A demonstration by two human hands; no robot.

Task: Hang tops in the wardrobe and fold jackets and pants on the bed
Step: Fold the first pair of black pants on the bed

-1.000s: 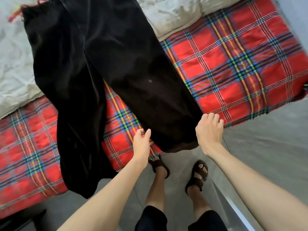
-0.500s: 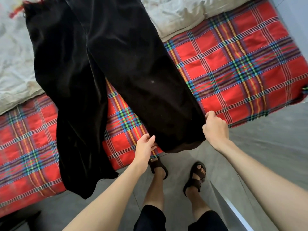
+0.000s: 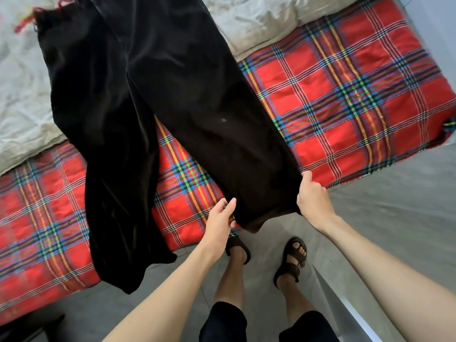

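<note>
At the bottom of the frame, two sandalled feet [image 3: 292, 260] are planted on the grey floor [image 3: 394, 206] at the edge of a bed [image 3: 345, 95] covered in red plaid. Just above them, the hem of one leg of a pair of black pants [image 3: 172, 99] is held at both corners: the left hand [image 3: 220, 218] is seen pinching the left corner between thumb and fingers, while the fingers [image 3: 318, 191] of the right hand [image 3: 313, 201] are curled tightly round the right corner. From this grip the held leg is stretched away up and to the left across the plaid, towards the waist at the top of the frame. The second leg is laid alongside at the left, its hem draped over the bed's edge at lower left, nearer the left hand. Any fold is judged likely to carry the held hem leftwards onto it. A crumpled pale quilt [image 3: 259, 23] is seen at the far side.
</note>
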